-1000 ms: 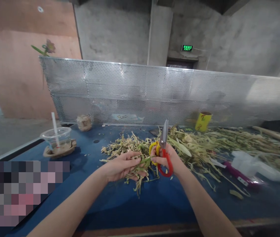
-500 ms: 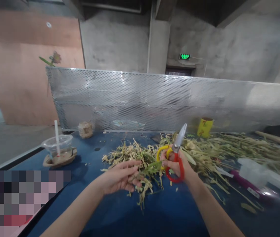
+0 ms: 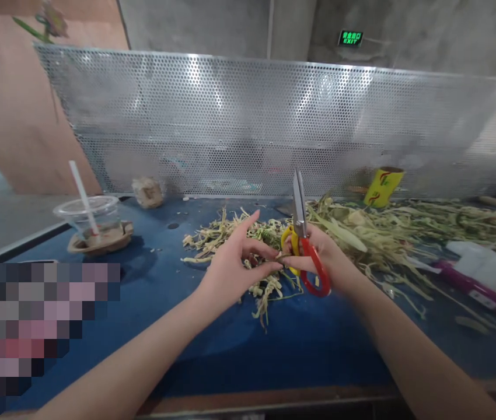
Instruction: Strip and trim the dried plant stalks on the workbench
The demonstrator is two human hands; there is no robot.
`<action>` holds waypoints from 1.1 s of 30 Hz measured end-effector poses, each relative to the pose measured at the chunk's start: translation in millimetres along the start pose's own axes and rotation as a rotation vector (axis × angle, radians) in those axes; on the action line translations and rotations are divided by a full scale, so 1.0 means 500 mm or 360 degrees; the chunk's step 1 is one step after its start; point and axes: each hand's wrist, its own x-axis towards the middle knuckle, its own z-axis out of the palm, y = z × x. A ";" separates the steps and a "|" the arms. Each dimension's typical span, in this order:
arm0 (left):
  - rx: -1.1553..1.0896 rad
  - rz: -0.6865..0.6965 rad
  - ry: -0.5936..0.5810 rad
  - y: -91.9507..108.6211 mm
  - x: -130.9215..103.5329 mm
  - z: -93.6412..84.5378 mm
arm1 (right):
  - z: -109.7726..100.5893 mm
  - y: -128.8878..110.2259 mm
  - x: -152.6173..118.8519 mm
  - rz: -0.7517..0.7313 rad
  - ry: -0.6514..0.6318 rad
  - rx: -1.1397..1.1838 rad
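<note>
Scissors (image 3: 300, 227) with one red and one yellow handle are in my right hand (image 3: 324, 256), blades pointing up and closed or nearly so. My left hand (image 3: 234, 256) pinches a small bit of plant between thumb and fingers, its index finger raised. The fingertips of both hands meet at this bit, which is mostly hidden. Beneath and behind them lies a loose heap of dry, pale green plant scraps (image 3: 213, 236) on the blue table (image 3: 143, 326).
More dry stalks (image 3: 432, 221) spread over the right side, with a yellow roll (image 3: 383, 186) behind. A purple object (image 3: 475, 289) with white plastic lies at the right. A lidded cup (image 3: 93, 219) with a straw stands left, near a wrapped lump (image 3: 147, 192). A perforated metal panel (image 3: 248, 122) borders the back.
The view has tilted down. My left hand has turned and moved right to meet my right hand, its fingers now pinching. The scissors point more upright, and the green sprig is hardly visible.
</note>
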 end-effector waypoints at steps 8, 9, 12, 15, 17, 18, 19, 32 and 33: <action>-0.0071 -0.0057 -0.0008 -0.013 0.000 -0.001 | 0.006 0.027 -0.004 -0.0058 -0.0070 0.0048; -0.0104 -0.0088 -0.0025 -0.014 0.001 -0.003 | 0.007 0.029 -0.003 -0.0056 -0.0065 0.0056; -0.0102 -0.0081 -0.0020 -0.010 0.001 -0.005 | 0.012 0.026 -0.002 -0.0003 -0.0011 0.0095; -0.0034 -0.0004 0.0075 -0.001 0.002 -0.001 | 0.014 0.015 -0.003 0.0054 0.0078 0.0148; -0.0102 -0.0009 0.0084 0.005 0.007 0.003 | 0.010 0.006 -0.005 0.0057 0.0041 0.0163; -0.0168 -0.0032 0.0082 0.008 0.012 0.005 | 0.005 0.002 -0.005 0.0039 0.0009 0.0139; -0.0240 -0.0060 0.0092 0.010 0.018 0.006 | -0.002 -0.002 -0.004 0.0000 0.0001 0.0082; -0.0570 0.0050 0.0434 0.030 0.203 -0.006 | -0.109 0.019 0.017 -0.0227 0.0618 -0.1119; -0.0549 0.0062 0.0404 0.034 0.213 -0.004 | -0.111 0.023 0.016 -0.0237 0.0649 -0.1179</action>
